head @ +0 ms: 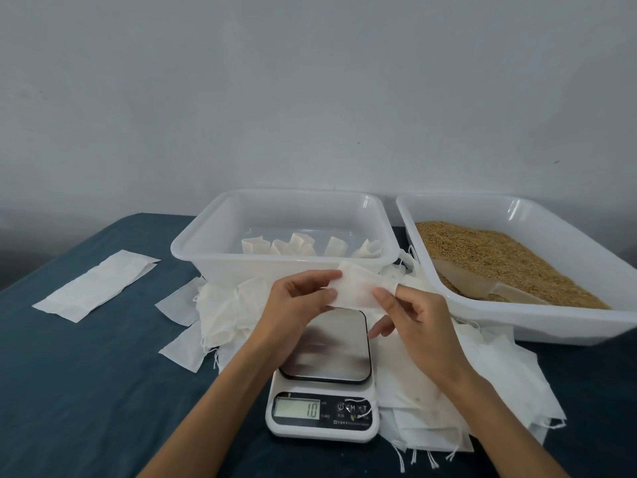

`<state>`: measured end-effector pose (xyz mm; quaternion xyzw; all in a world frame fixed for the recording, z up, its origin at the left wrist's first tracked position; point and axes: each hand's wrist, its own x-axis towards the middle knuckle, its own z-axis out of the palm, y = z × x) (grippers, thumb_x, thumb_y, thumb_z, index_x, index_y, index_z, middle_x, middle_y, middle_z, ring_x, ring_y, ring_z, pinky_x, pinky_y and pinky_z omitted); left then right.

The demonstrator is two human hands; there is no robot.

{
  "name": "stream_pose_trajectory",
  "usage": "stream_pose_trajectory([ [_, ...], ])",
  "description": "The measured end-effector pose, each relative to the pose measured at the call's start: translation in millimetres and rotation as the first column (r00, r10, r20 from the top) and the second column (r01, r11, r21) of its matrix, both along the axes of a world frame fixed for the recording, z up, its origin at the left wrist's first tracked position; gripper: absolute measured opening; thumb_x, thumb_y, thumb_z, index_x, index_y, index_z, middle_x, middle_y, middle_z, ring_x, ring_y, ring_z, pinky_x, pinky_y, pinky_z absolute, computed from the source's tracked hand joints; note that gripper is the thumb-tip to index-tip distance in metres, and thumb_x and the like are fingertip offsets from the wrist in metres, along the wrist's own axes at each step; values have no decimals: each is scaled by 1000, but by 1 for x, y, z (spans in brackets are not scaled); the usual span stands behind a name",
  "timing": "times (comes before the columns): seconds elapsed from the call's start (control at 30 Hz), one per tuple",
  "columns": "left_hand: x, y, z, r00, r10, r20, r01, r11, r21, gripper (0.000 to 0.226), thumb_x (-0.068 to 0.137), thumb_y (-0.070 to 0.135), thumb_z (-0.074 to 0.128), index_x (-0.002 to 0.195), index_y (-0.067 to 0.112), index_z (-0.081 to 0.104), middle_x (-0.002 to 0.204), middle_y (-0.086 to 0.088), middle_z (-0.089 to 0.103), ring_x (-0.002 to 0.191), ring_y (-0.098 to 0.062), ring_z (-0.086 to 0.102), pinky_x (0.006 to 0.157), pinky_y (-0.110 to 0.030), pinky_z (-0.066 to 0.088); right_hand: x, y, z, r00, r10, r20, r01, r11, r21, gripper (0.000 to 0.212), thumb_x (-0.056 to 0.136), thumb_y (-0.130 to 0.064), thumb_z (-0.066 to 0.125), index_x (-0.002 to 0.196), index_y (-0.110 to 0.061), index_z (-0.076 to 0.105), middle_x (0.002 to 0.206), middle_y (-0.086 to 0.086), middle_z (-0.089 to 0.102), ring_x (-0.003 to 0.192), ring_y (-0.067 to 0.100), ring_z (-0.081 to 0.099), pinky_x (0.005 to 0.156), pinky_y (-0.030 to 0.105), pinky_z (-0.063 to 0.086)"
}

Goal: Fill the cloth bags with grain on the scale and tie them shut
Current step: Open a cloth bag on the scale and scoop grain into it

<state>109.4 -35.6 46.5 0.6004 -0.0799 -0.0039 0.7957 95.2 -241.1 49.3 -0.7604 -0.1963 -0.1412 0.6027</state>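
Scale (324, 384) first, at the table's near edge, its steel platform bare and the display lit. Just above that platform both hands hold one empty cloth bag (358, 291): the left hand (296, 305) pinches its left end, the right hand (413, 315) pinches the right side between thumb and fingers. The bag looks feather-light, limp and thin, so it will likely sag and fold unless gripped at the mouth hem and spread open. Loose flat bags (448, 391) lie heaped around the scale. Farther back, one tub (193, 243) holds filled bags, and the tub toward the right edge holds the grain (489, 257) with a scoop (482, 284).
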Motion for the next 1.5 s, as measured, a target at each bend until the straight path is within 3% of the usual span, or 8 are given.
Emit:
stream_pose_trajectory([
  [0.23, -4, -1, 5, 935, 203, 292, -278, 930, 242, 31, 87, 5, 78, 114, 20, 77, 119, 5, 75, 112, -10, 66, 99, -29, 50, 6, -4, 5, 995, 87, -39, -87, 996, 5, 27, 96, -36, 61, 97, -15, 78, 91, 0, 76, 84, 19, 76, 59, 34, 60],
  [0.43, -20, -20, 2, 863, -117, 491, -279, 700, 657, 77, 78, 19, 89, 146, 30, 52, 147, 16, 53, 144, -4, 41, 123, -27, 27, 7, -6, 42, 983, 175, -46, -178, 891, -417, 55, 95, -54, 54, 61, -13, 42, 57, 3, 40, 55, 8, 40, 55, 26, 36],
  [0.63, -25, -16, 13, 926, 64, 372, -246, 850, 465, 27, 83, 23, 81, 105, 26, 66, 98, 10, 73, 92, -10, 68, 82, -27, 54, -1, -3, 97, 962, 230, -146, -269, 882, -386, 61, 93, -69, 43, 95, -18, 77, 77, -10, 75, 43, 5, 48, 46, 9, 34],
  [0.77, -22, -10, 17, 975, -26, 219, -49, 942, 333, 27, 82, 14, 85, 101, 16, 67, 99, -5, 73, 92, -20, 70, 82, -33, 56, 20, -52, 114, 998, -57, -15, 47, 923, -382, 50, 86, -75, 49, 96, -34, 77, 90, -11, 77, 48, 5, 58, 51, 10, 42],
  [0.87, -19, -13, 16, 983, -99, 152, 40, 937, 346, 35, 76, 33, 86, 99, 14, 69, 95, -4, 74, 88, -17, 69, 80, -33, 55, 55, -119, 95, 940, -341, 18, 266, 699, -663, 35, 86, -52, 69, 113, -30, 71, 104, -15, 74, 83, -3, 65, 83, 24, 53],
  [1.0, -18, -17, 12, 987, -87, 138, 41, 952, 303, 39, 71, 41, 85, 96, 15, 71, 93, -8, 75, 87, -22, 70, 79, -35, 57, 81, -184, 57, 829, -530, -177, 39, 371, -928, 58, 82, -43, 80, 131, -20, 60, 126, 0, 64, 109, 15, 61, 97, 33, 50],
  [1.33, -17, -8, 3, 982, -67, 175, 34, 982, 186, 26, 73, 20, 82, 91, 6, 69, 87, -8, 71, 78, -16, 64, 67, -20, 52, 101, -203, 37, 832, -555, 22, 255, 346, -903, 14, 89, -30, 73, 95, -25, 62, 100, -3, 67, 86, 11, 60, 81, 32, 53],
  [1.5, -17, -8, 1, 978, -69, 195, 33, 982, 185, 28, 72, 20, 82, 91, 4, 69, 88, -7, 72, 80, -15, 65, 69, -18, 51, 105, -212, 40, 752, -582, 309, 405, 38, -914, 30, 89, -11, 68, 113, -29, 64, 110, -3, 64, 99, 20, 61, 87, 37, 47],
])
